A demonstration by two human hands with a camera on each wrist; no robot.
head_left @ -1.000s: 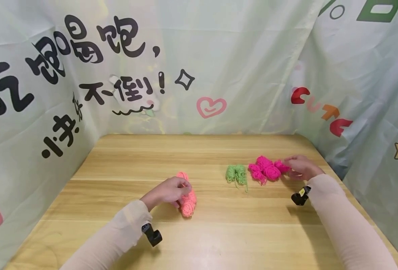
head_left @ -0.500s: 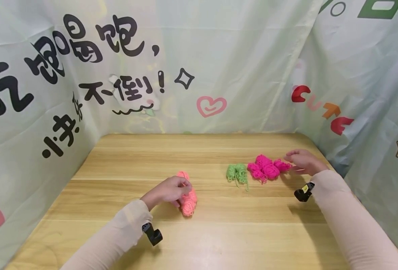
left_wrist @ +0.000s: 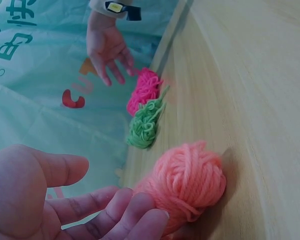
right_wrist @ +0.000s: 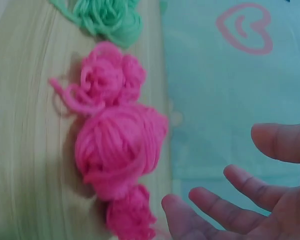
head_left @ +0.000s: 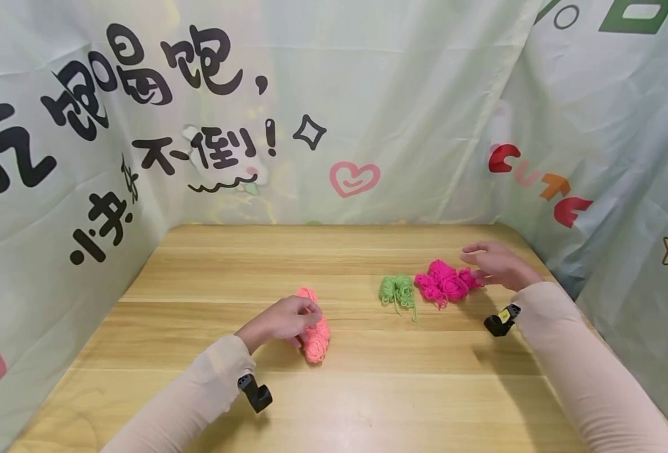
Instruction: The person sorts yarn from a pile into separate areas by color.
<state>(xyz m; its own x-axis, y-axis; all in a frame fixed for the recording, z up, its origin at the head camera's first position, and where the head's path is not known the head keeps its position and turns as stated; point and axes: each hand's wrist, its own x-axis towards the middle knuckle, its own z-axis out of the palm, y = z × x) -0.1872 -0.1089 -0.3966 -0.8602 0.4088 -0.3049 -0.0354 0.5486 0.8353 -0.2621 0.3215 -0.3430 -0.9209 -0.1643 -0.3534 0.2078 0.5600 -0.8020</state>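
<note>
In the head view my left hand (head_left: 287,319) lies against a coral-pink ball of yarn (head_left: 317,343) on the wooden table. Its fingertips touch the yarn's side in the left wrist view, and the thumb (left_wrist: 65,170) stands well away from it. My right hand (head_left: 500,264) hovers at the right end of a magenta bundle of yarn (head_left: 449,283), fingers spread and loosely bent. Seen from the right wrist, that bundle has a thick wound middle (right_wrist: 117,150) with looser clumps at both ends. A smaller green yarn bundle (head_left: 397,292) lies just left of the magenta one, a loose strand trailing forward.
The wooden table (head_left: 226,264) is enclosed by pale printed cloth (head_left: 413,113) behind and on both sides. A black wrist camera (head_left: 255,393) sits below the left cuff, another wrist camera (head_left: 502,321) below the right.
My right hand first drew back to the right from the magenta yarn's end, then came back left and slightly higher over it. The left hand and the coral yarn have stayed put.
</note>
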